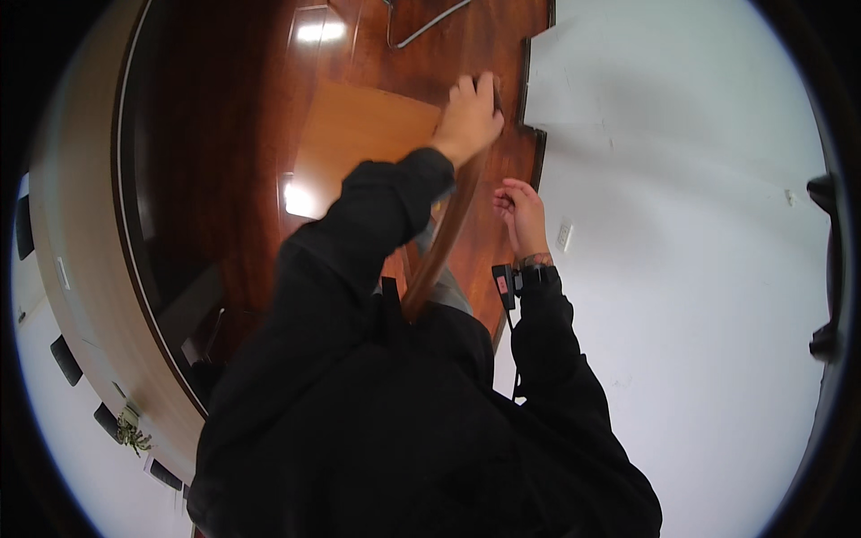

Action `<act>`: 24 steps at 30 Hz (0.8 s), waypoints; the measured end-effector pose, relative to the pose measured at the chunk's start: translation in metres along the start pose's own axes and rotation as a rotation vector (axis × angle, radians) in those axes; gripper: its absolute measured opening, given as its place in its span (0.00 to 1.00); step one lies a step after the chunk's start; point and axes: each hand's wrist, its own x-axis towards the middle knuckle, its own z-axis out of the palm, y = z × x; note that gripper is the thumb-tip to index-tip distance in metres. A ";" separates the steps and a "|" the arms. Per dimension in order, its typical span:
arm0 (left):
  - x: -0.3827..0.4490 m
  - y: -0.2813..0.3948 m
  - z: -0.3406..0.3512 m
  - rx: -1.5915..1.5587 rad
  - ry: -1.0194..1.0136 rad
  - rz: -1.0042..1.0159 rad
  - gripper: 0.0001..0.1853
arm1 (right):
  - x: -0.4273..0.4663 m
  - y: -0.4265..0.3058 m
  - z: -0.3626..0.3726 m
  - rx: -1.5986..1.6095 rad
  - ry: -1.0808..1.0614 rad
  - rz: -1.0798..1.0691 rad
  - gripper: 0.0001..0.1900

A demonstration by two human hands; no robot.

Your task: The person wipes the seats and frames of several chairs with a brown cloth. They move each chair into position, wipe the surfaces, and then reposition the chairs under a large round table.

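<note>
My left hand (471, 118) reaches forward across the view, its fingers curled over the far end of a long brown wooden-looking bar (447, 225). A dark edge shows under those fingers; the image is blurred there. The bar runs back toward my lap, where its near end meets my black clothing. Beside the bar, near the wall, my right hand (521, 212) is raised with loosely bent fingers and nothing visible in it. Left of the bar lies a flat light-brown panel (363, 134), partly hidden by my left sleeve.
A white wall (666, 289) with a socket (564, 235) rises close on the right. Dark skirting edges the glossy reddish wood floor (397, 70). Bent metal tubing (430, 28) is at the top. A long pale surface (74, 269) curves along the left, near a plant (131, 430).
</note>
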 end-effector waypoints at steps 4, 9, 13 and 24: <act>0.029 -0.014 -0.024 -0.037 0.023 -0.068 0.34 | -0.007 -0.003 0.008 -0.037 0.040 0.043 0.10; 0.029 -0.029 -0.020 -0.089 0.047 -0.022 0.34 | -0.009 0.003 0.005 -0.029 0.042 0.062 0.10; -0.015 -0.035 -0.005 -0.158 0.010 0.010 0.35 | -0.006 0.011 0.001 -0.014 0.020 0.027 0.10; -0.238 -0.046 0.023 -0.313 -0.287 0.050 0.37 | -0.004 0.043 -0.016 -0.037 0.038 -0.001 0.10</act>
